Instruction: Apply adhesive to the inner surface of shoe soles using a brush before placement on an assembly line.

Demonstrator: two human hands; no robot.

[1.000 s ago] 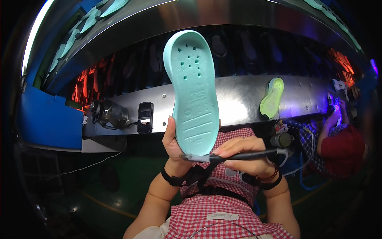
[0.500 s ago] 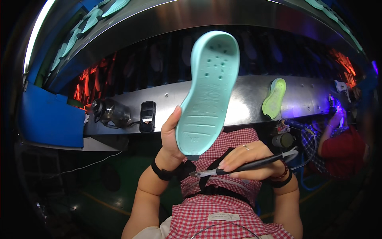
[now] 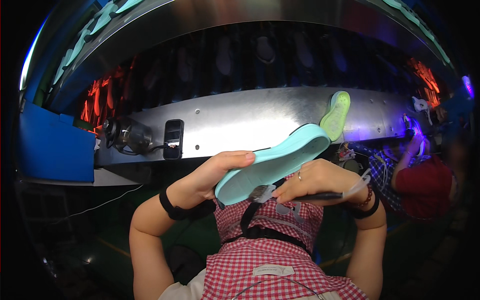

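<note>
Before me a mint-green shoe sole (image 3: 275,160) is tilted on its side edge, its rim turned up and its inner face toward me. My left hand (image 3: 218,170) grips its lower left end, thumb laid on the outer sidewall. A brush (image 3: 320,196) with a dark handle, a clear hose at its rear end, is pinched in my right hand (image 3: 320,179). Its bristle tip sits by the sole's near edge, close to the left end; whether it touches the rubber I cannot tell. Past the sole, a second sole (image 3: 340,112) with a yellow-green inside lies on the metal bench (image 3: 225,117).
On the bench's left stand a dark jug-like container (image 3: 127,136) and a black tray (image 3: 173,139). A blue cabinet (image 3: 55,140) rises at far left. Behind the bench runs a dark conveyor (image 3: 205,62) carrying soles. A co-worker in red (image 3: 422,185) works at the right under violet light.
My left hand has lowered the sole and tipped it from upright to a slant toward the right. The brush in my right hand has come to the sole's near edge.
</note>
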